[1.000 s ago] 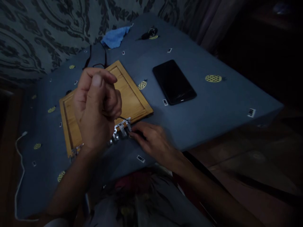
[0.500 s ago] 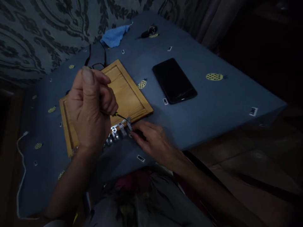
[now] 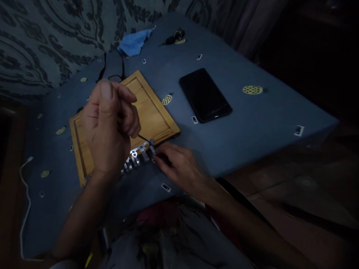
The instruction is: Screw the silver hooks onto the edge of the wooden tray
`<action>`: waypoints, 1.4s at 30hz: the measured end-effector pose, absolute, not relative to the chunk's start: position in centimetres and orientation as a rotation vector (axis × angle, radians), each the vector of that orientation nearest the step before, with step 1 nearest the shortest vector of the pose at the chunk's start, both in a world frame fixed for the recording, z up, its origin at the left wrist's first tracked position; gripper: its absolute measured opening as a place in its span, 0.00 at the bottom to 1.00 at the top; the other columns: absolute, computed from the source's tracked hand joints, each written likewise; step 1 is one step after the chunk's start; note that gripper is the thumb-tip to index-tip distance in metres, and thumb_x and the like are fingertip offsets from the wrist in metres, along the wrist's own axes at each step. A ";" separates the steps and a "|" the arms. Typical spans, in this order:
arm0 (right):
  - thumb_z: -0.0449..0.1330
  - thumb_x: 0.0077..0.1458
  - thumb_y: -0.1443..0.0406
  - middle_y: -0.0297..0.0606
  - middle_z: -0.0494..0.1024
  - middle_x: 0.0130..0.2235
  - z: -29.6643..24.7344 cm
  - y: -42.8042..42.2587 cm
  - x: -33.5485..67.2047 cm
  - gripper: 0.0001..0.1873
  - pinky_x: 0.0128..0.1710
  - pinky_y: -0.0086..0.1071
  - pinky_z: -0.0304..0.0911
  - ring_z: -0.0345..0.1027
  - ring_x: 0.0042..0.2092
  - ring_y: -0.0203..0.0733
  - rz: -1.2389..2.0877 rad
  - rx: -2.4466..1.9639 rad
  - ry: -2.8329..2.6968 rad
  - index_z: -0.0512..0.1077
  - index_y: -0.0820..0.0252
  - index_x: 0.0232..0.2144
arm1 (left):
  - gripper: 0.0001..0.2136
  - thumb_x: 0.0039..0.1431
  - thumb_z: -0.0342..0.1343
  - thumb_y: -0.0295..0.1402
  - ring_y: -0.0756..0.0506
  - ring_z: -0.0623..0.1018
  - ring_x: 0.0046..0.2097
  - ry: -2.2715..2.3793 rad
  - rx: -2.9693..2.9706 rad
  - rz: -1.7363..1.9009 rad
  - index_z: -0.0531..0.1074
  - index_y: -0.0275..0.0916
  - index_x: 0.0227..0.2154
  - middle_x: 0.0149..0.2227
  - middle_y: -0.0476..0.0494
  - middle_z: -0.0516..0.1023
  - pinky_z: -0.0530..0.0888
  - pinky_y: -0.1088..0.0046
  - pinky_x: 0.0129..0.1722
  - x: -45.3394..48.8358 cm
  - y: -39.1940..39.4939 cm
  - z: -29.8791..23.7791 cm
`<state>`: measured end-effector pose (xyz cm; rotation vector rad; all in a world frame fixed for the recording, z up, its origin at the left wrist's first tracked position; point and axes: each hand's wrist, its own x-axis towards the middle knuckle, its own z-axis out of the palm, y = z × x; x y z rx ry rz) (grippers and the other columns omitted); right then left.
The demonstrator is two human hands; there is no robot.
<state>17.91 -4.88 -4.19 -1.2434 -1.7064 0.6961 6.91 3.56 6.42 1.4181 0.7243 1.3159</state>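
Note:
My left hand (image 3: 108,119) is closed around a screwdriver (image 3: 143,138); its handle is mostly hidden in the fist. The thin shaft slants down to the right, with its tip at the end of a silver metal hook rail (image 3: 143,148). This rail lies along the near edge of a framed wooden board (image 3: 148,110), and several hooks stick out from it. The thumb and fingers of my right hand (image 3: 182,166) pinch the last hook (image 3: 152,148) at the right end. My left hand and forearm cover part of the board and rail.
The board rests on a blue patterned tablecloth (image 3: 269,116). A black phone (image 3: 205,95) lies to its right. Further back are a blue cloth (image 3: 134,42), keys (image 3: 172,38) and dark-framed glasses (image 3: 122,65). A white cable (image 3: 28,194) runs along the left side.
My left fist has turned slightly, and the yellow near the screwdriver shaft shows less. My right hand stays at the end hook. The whole view has shifted a little.

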 end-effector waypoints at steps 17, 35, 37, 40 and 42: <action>0.57 0.64 0.69 0.35 0.78 0.37 -4.0 -5.0 17.9 0.03 0.36 0.31 0.63 0.73 0.37 0.38 0.726 -1.263 -1.713 0.71 0.60 0.39 | 0.11 0.64 0.60 0.36 0.56 0.49 0.14 0.361 1.444 1.182 0.74 0.35 0.29 0.14 0.57 0.50 0.49 0.75 0.12 6.6 5.6 5.7; 0.56 0.63 0.68 0.35 0.78 0.35 -4.0 -4.9 17.8 0.03 0.35 0.31 0.61 0.72 0.35 0.37 0.737 -1.285 -1.704 0.71 0.60 0.37 | 0.13 0.65 0.58 0.39 0.57 0.47 0.13 0.373 1.502 1.161 0.74 0.37 0.29 0.13 0.56 0.50 0.47 0.74 0.12 6.8 5.1 5.2; 0.57 0.64 0.68 0.35 0.77 0.35 -4.2 -4.9 17.8 0.03 0.35 0.30 0.61 0.72 0.36 0.37 0.737 -1.267 -1.695 0.71 0.60 0.37 | 0.12 0.65 0.58 0.38 0.56 0.47 0.13 0.383 1.514 1.146 0.74 0.37 0.28 0.14 0.56 0.51 0.47 0.74 0.12 6.7 5.0 5.3; 0.58 0.63 0.68 0.35 0.78 0.35 -4.2 -5.0 17.7 0.02 0.34 0.30 0.61 0.71 0.35 0.37 0.746 -1.259 -1.675 0.71 0.60 0.37 | 0.13 0.67 0.56 0.37 0.55 0.51 0.15 0.500 1.512 1.218 0.74 0.37 0.28 0.15 0.53 0.53 0.50 0.73 0.14 6.6 4.3 5.5; 0.60 0.62 0.67 0.35 0.78 0.35 -4.0 -4.9 17.6 0.03 0.34 0.30 0.61 0.71 0.35 0.36 0.741 -1.270 -1.654 0.71 0.61 0.36 | 0.13 0.67 0.56 0.38 0.53 0.55 0.18 0.616 1.502 1.294 0.74 0.37 0.29 0.17 0.51 0.55 0.54 0.73 0.16 6.5 3.7 5.6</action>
